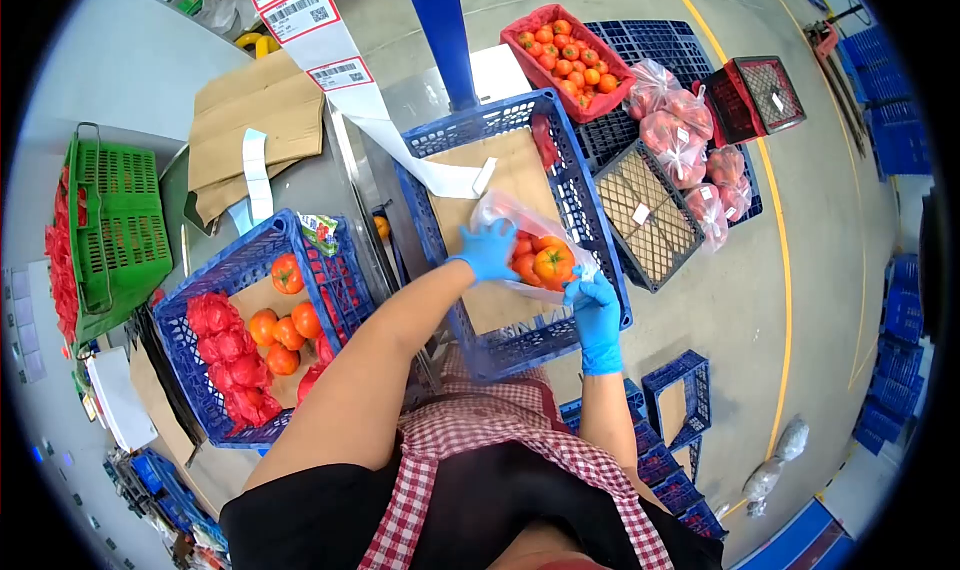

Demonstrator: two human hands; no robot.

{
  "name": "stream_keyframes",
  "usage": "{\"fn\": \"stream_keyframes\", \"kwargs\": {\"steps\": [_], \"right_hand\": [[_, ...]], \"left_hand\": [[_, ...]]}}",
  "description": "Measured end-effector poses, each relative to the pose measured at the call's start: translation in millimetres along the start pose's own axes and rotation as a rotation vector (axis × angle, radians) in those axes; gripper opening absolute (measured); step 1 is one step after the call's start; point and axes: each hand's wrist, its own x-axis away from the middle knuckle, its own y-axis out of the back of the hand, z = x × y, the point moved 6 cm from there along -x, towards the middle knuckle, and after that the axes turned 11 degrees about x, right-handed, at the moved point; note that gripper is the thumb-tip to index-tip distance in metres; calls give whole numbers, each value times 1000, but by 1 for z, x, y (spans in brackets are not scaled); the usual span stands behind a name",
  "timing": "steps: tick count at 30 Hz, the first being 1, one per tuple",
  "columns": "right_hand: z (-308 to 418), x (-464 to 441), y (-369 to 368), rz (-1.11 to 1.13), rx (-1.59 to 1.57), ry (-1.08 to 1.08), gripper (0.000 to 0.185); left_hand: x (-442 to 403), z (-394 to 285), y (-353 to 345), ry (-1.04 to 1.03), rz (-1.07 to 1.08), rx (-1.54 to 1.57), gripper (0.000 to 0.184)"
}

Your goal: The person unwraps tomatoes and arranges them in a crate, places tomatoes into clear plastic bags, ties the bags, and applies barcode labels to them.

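Observation:
A clear plastic bag (545, 292) with several red and orange tomatoes (553, 263) in it lies in a blue crate (584, 210) lined with cardboard. My left hand (488, 251), in a blue glove, rests on the bag's left side with its fingers spread. At the bag's lower right edge, my right hand (597, 320), gloved too, has its fingers closed on the plastic. A strip of white labels (440, 177) hangs down into the crate above the bag.
To the left, another blue crate (180, 370) holds loose tomatoes (285, 332) and red net bundles (225, 350). Behind it are flat cardboard sheets (235, 120) and a green crate (120, 225). At right stand a tomato-filled crate (615, 110), bagged produce (672, 150) and a black crate (645, 215).

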Motion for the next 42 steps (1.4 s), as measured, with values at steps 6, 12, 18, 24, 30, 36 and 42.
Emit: {"fn": "stream_keyframes", "kwargs": {"steps": [6, 12, 18, 24, 30, 36, 42], "right_hand": [[-5, -5, -11, 21, 190, -78, 23], [-16, -20, 6, -91, 487, -173, 15], [-23, -21, -32, 104, 668, 5, 14], [-24, -20, -25, -32, 582, 20, 11], [-37, -1, -4, 2, 491, 126, 18], [-46, -34, -5, 17, 891, 78, 18], [-60, -66, 4, -123, 892, -32, 12]], "left_hand": [[0, 36, 16, 261, 289, -564, 54], [33, 24, 67, 231, 81, -274, 28], [86, 7, 53, 44, 323, -327, 29], [165, -30, 140, -115, -163, 109, 33], [310, 45, 214, -248, -885, 651, 23], [445, 198, 189, 186, -1066, 785, 22], [486, 234, 161, 311, -979, 839, 31]]}}
